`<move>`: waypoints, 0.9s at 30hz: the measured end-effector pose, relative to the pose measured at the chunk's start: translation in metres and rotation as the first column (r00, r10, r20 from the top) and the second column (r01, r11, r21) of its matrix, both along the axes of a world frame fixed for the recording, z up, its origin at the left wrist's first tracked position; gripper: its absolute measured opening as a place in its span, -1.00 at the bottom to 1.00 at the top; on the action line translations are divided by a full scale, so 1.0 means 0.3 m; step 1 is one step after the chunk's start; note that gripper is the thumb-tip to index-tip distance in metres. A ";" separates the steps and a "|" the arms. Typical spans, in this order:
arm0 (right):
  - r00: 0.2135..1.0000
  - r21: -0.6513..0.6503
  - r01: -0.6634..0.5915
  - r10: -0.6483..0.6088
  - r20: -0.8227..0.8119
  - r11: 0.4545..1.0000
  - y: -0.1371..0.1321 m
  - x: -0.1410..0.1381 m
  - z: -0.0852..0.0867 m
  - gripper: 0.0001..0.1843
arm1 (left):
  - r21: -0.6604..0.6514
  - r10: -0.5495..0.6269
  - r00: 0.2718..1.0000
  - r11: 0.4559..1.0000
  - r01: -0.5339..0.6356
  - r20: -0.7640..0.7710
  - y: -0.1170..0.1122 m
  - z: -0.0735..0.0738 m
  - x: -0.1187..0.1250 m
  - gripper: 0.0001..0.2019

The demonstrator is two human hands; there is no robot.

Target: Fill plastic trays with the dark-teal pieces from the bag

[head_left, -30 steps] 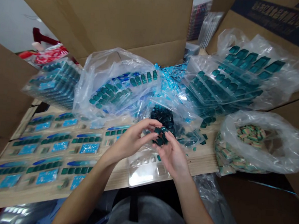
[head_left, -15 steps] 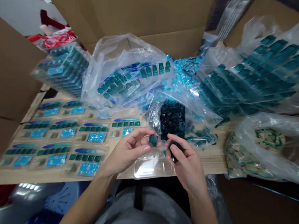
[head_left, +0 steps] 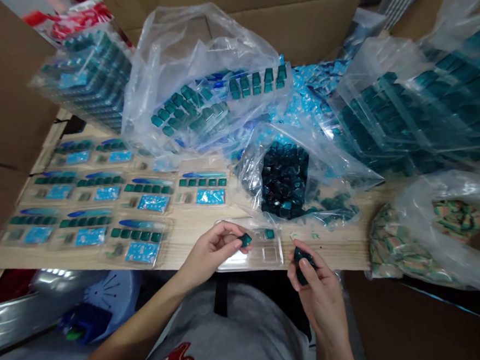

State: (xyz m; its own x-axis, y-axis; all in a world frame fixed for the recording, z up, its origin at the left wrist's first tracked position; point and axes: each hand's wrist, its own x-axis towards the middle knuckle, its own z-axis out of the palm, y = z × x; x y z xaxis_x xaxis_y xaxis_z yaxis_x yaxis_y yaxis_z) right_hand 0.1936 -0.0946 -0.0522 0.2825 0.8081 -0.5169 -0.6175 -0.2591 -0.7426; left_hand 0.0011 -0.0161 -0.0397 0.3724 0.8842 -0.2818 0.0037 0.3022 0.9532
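Between the thumb and fingers of my left hand (head_left: 214,248) is a small dark-green glossy square piece (head_left: 244,239), held over a clear plastic tray (head_left: 234,263). One like piece (head_left: 269,234) sits in a compartment near that tray's upper right. Closed round dark-green pieces (head_left: 303,264), my right hand (head_left: 318,289) is to the right of the tray; how many pieces it holds is partly hidden. Beyond both hands, a clear bag (head_left: 251,167) lies open with a heap of dark-green pieces (head_left: 285,177) in it.
Filled trays (head_left: 143,239) with green pieces, a blue stick and a blue dotted packet stand in rows at left. Behind are a large clear bag (head_left: 159,48), a tray stack (head_left: 86,76) and bagged green trays (head_left: 413,115). A bag of striped pieces (head_left: 400,246) sits at right.
My hands have moved apart, the right one rightward and down. The left hand's piece is now over the tray, where a green piece now shows in a compartment. The camera view has shifted.
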 end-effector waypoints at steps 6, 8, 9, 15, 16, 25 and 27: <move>0.996 0.032 -0.089 0.089 -0.026 0.996 -0.001 -0.032 0.001 -0.65 | -0.045 -0.028 0.999 0.999 0.027 -0.033 -0.006 -0.002 -0.008 -0.66; 0.996 0.031 -0.087 0.088 -0.024 0.996 0.001 -0.031 -0.003 -0.64 | 0.154 -0.031 0.977 0.986 0.065 -0.210 -0.004 -0.020 -0.010 -0.73; 0.996 0.028 -0.082 0.083 -0.021 0.996 0.001 -0.028 -0.006 -0.64 | 0.280 -0.021 0.954 0.954 0.109 -0.300 0.000 -0.032 -0.008 -0.77; 0.999 0.022 -0.030 0.030 0.018 0.999 -0.008 -0.018 -0.026 -0.64 | 0.597 0.037 0.735 0.612 0.519 -0.677 0.048 -0.106 0.038 -0.85; 1.000 0.020 -0.024 0.023 0.015 1.000 -0.011 -0.020 -0.030 -0.65 | 0.595 0.027 0.713 0.573 0.563 -0.701 0.055 -0.109 0.043 -0.84; 0.998 0.013 -0.046 0.047 -0.045 0.999 -0.013 -0.047 -0.077 -0.65 | 0.589 -0.084 0.651 0.351 0.728 -0.755 0.041 -0.092 0.021 -0.74; 0.998 0.005 -0.047 0.047 -0.041 0.999 -0.015 -0.049 -0.085 -0.65 | 0.603 -0.081 0.663 0.346 0.719 -0.744 0.034 -0.107 0.017 -0.75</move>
State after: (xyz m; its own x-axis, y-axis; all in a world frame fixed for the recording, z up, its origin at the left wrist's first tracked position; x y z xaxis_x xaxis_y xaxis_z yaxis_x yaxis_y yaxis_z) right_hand 0.1788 -0.0990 -0.0777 0.2225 0.8222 -0.5238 -0.6351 -0.2854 -0.7178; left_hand 0.0062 -0.0059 -0.0719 0.8237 0.5395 0.1746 0.4190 -0.7865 0.4538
